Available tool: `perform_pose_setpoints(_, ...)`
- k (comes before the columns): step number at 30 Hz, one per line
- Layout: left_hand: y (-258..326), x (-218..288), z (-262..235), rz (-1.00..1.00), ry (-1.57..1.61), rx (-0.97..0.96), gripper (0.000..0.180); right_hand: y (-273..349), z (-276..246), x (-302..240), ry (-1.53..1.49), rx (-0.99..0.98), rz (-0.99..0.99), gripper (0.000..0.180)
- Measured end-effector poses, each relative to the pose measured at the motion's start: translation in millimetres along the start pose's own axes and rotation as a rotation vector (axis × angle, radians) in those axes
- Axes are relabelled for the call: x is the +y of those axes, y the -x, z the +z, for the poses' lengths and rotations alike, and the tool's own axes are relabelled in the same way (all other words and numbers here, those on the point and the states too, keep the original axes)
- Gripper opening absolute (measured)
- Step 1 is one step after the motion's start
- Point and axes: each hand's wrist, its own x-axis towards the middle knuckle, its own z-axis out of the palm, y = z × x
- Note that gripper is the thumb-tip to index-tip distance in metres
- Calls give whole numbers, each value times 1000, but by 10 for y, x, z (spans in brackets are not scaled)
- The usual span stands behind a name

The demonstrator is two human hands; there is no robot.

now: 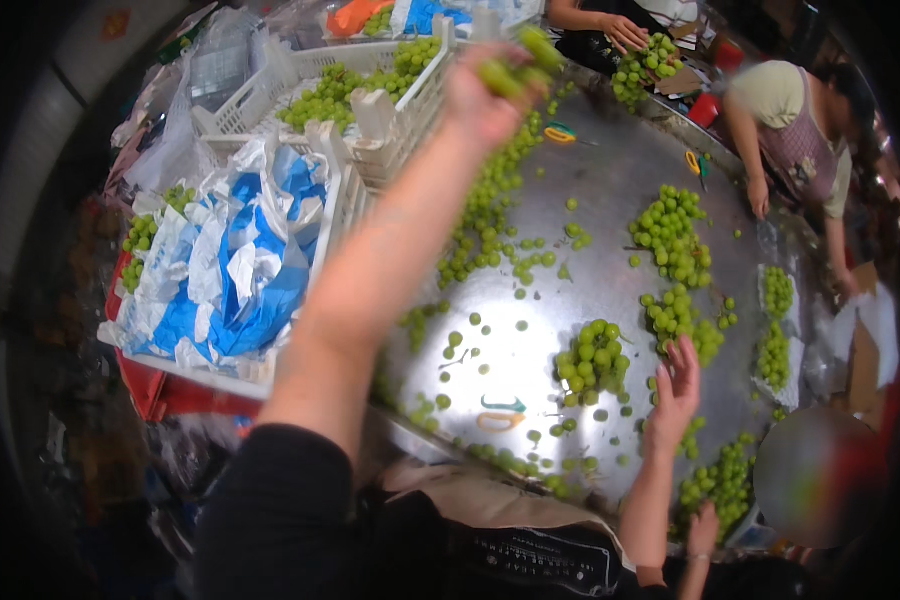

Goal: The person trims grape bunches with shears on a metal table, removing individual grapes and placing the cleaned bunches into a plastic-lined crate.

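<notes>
My left arm reaches far forward, and my left hand (482, 100), smeared by motion, grips a small bunch of green grapes (520, 72) beside the white crate (370, 125). Low over the metal table, my right hand (676, 388) is open with its fingers raised and apart, holding nothing. It is between a round bunch of grapes (592, 362) on its left and a longer bunch (682, 322) just beyond it. Scissors (502, 412) with teal and orange handles lie on the table (580, 285) nearer to me.
Another crate at left holds blue and white wrapping (245, 265). Loose grapes (485, 225) line the table's left side. Two more scissors (560, 132) (694, 163) lie farther back. Co-workers (785, 130) stand at the far right; another person's hand (704, 528) touches grapes at lower right.
</notes>
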Motion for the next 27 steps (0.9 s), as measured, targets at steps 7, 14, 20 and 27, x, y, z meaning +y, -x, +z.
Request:
perform_pose_setpoints(7, -872, 2059, -1016, 136, -1142, 529, 32, 155, -667, 354, -5, 156, 150, 44)
perform_pose_setpoints(14, -863, 2099, -1693, -412, -1566, 763, 34, 118, -530, 527, 184, 60, 115, 36)
perform_pose_setpoints(20, -1006, 2218, -2127, -475, -1691, 515, 37, 76, -408, 527, 197, 64, 160, 34)
perform_pose_setpoints(27, -1320, 2659, -2132, 15, -1770, 583, 34, 148, -448, 655, 196, 29, 121, 35)
